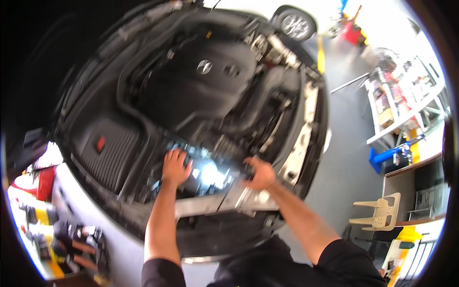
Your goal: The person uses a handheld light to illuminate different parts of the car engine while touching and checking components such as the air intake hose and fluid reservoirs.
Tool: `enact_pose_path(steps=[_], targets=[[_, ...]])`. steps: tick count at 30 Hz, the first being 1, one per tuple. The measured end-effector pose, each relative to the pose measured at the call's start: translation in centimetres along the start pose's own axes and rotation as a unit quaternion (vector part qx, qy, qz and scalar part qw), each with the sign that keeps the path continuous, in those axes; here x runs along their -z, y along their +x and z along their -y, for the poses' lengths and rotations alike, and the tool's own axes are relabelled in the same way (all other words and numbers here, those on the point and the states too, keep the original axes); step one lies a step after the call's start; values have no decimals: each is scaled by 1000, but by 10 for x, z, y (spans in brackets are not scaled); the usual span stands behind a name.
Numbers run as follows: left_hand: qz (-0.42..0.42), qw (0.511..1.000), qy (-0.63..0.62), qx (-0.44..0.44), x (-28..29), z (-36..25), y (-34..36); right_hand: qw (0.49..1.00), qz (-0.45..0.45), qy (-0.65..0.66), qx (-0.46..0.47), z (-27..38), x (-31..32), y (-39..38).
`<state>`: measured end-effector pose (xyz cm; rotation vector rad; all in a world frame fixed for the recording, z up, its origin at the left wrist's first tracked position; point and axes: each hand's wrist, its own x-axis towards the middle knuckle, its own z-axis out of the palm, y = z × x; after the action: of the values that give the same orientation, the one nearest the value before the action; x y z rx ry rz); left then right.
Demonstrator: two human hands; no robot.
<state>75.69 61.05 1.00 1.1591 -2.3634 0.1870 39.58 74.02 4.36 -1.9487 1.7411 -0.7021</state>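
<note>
My left hand (176,167) lies with fingers apart on a glossy clear part (210,176) with a bright bluish glare, at the near corner of an open car engine bay. My right hand (260,173) is curled at that part's right end, around a small dark piece (248,171) too blurred to name. A pale metal bar (197,206) runs just below the glossy part. Beyond my hands are a black engine cover (186,86) and a ribbed black panel with a red piece (100,143).
A person (64,244) crouches at lower left. At right stand a white rack (401,112) with stored items, a blue cylindrical tool (385,158) and a cream plastic chair (382,213). A loose wheel (295,25) and red equipment (351,33) are at top right.
</note>
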Motion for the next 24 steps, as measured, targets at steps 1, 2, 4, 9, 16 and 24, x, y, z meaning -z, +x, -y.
enact_pose_path(steps=[1, 2, 4, 9, 16, 24], targets=[[7, 998, -30, 47, -5, -10, 4, 998, -6, 54, -12, -2, 3, -4], [-24, 995, -30, 87, -16, -21, 12, 998, -43, 39, 24, -14, -1, -7], [-60, 989, 2, 138, -27, -20, 6, 999, -23, 44, 19, -10, -3, -2], [-86, 979, 51, 175, -31, -20, -5, 998, -30, 47, 40, -5, -10, 0], [-60, 971, 49, 228, -32, -22, -5, 998, -23, 41, 32, -9, -12, -1], [49, 989, -133, 51, 15, -2, 10, 999, -23, 36, 33, -10, -10, -3]])
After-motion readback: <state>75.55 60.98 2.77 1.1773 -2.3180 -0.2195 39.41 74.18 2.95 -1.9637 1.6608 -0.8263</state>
